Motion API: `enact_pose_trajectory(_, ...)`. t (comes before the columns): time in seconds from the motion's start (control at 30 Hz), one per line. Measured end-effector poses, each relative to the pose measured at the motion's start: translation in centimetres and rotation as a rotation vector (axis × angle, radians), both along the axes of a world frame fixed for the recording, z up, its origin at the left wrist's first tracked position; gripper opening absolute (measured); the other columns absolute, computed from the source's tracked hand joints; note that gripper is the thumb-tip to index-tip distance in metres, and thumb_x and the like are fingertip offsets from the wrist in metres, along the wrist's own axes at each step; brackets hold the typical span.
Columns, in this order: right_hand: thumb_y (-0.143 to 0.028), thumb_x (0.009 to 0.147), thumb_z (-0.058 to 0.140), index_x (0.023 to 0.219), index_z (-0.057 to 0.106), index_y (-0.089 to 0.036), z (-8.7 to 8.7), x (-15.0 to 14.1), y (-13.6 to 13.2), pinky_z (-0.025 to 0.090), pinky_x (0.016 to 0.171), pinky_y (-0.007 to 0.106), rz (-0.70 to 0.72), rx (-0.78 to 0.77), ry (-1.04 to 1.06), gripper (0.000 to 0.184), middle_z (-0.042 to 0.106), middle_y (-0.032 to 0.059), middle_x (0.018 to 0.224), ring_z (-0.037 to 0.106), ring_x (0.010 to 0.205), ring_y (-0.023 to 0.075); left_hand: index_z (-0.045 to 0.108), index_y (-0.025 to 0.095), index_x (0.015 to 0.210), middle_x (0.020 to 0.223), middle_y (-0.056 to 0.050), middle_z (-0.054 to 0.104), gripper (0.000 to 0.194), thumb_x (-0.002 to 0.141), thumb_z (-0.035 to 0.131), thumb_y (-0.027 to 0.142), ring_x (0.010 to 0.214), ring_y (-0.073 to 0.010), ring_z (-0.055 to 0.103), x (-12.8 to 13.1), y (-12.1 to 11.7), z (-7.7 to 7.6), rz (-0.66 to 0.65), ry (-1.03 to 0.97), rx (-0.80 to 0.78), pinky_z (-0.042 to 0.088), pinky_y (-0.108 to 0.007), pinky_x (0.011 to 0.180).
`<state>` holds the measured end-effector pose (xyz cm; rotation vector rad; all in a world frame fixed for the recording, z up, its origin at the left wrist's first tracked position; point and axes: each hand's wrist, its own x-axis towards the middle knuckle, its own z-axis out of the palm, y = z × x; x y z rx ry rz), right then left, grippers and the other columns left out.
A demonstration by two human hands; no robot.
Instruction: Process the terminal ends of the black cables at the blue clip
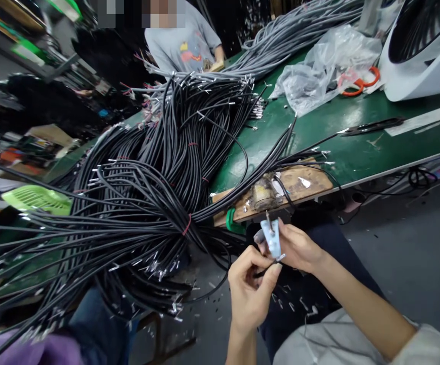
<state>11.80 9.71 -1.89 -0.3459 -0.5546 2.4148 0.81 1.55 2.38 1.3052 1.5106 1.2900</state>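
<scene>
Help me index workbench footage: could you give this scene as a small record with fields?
left hand: pinches a black cable near its bright cable end
right hand: fingers around a light-blue clip-like piece
before the hands: wooden board at the table edge, green clamp on it
cables: large heap of black cables, grey cables behind
also on table: clear plastic bag, orange-handled tool, white fan
across the table: person in grey shirt
</scene>
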Motion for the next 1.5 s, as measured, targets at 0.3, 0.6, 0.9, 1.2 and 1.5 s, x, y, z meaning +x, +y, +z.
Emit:
enact_pose_trajectory(0.3,-0.05,0.085,0.06,0.097,0.07,-0.013,-3.6,3.9,-1.1,0.043,0.065,0.027,-0.177,0.194,-0.256,0.04,0.067,0.0084,0.083,0.058,0.076,0.0161,0.063,0.016,0.067,0.064,0.0,0.053,0.014,0.078,0.069,0.021,0.061,-0.0121,0.048,-0.9,-1.5,-1.1,-0.036,0.052,0.059,0.037,-0.023,0.056)
enact_pose_trajectory(0.6,-0.049,0.088,0.055,0.104,0.067,-0.012,-4.6,6.6,-2.3,0.048,0.083,0.035,-0.054,0.592,-0.672,0.042,0.07,0.01,0.099,0.063,0.091,0.02,0.069,0.017,0.067,0.067,0.0,0.061,0.014,0.076,0.073,0.028,0.073,-0.0138,0.057,-3.2,-6.9,-8.0,0.567,-0.251,0.122,0.045,-0.026,0.073)
enact_pose_trajectory(0.9,-0.045,0.088,0.055,0.108,0.07,-0.016,-5.8,7.2,-3.4,0.053,0.085,0.038,-0.045,0.737,-0.813,0.038,0.072,0.009,0.104,0.067,0.096,0.0245,0.056,0.026,0.123,0.126,-0.01,0.059,0.065,0.07,0.064,0.063,0.118,-0.0254,0.055,-1.9,-3.7,-15.5,0.514,-0.602,-0.133,0.046,-0.037,0.092)
enact_pose_trajectory(1.2,-0.043,0.089,0.054,0.108,0.07,-0.018,-6.3,9.6,-4.7,0.054,0.085,0.037,-0.191,0.752,-0.96,0.034,0.073,0.0086,0.106,0.068,0.097,0.0249,0.04,0.023,0.141,0.142,-0.016,0.049,0.078,0.075,0.057,0.061,0.129,-0.0376,0.045,2.5,-1.9,-14.1,-0.079,-1.225,-0.336,0.032,-0.058,0.105)
enact_pose_trajectory(1.5,-0.048,0.089,0.051,0.107,0.069,-0.015,-6.6,11.1,-4.3,0.056,0.079,0.036,-0.187,0.765,-1.091,0.042,0.075,0.0089,0.095,0.069,0.084,0.0235,0.063,0.013,0.115,0.108,-0.015,0.07,0.052,0.076,0.068,0.048,0.114,-0.0328,0.06,0.6,-3.4,-14.5,0.143,-0.964,-0.496,0.042,-0.044,0.099)
